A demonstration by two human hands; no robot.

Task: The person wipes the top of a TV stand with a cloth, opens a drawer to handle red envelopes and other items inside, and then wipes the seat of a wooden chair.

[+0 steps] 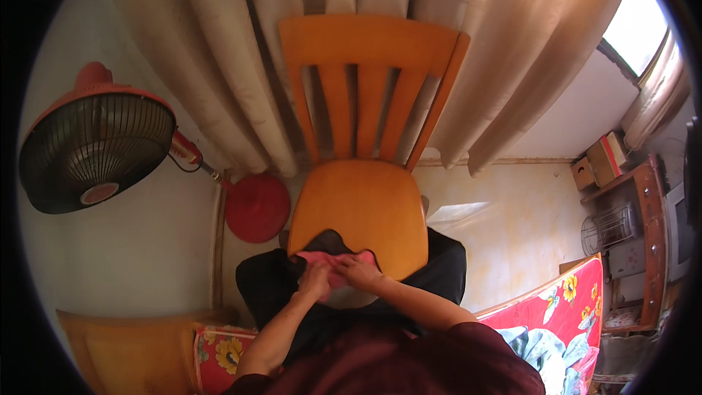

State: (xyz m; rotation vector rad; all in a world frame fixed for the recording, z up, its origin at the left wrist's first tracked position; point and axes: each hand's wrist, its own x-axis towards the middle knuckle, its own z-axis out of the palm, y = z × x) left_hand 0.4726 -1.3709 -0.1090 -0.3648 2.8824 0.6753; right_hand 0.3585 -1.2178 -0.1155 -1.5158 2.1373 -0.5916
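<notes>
A pink cloth piece with black edging (322,257) lies at the front edge of the wooden chair's seat (358,208), close to my lap. Its black part spreads flat on the seat, and its near side hangs toward my knees. My left hand (315,280) grips the pink fabric on the left with bent fingers. Just beside it, my right hand (360,273) has its fingers closed on the same cloth. The fingertips of both hands almost meet, so the fabric between them is partly hidden. What kind of article the cloth is, I cannot tell.
A red-and-black standing fan (95,146) with a round red base (257,208) stands left. Beige curtains (512,51) hang behind the chair. At right are a bed with red floral bedding (541,307) and a wooden cabinet (653,241) with a wire basket (607,230).
</notes>
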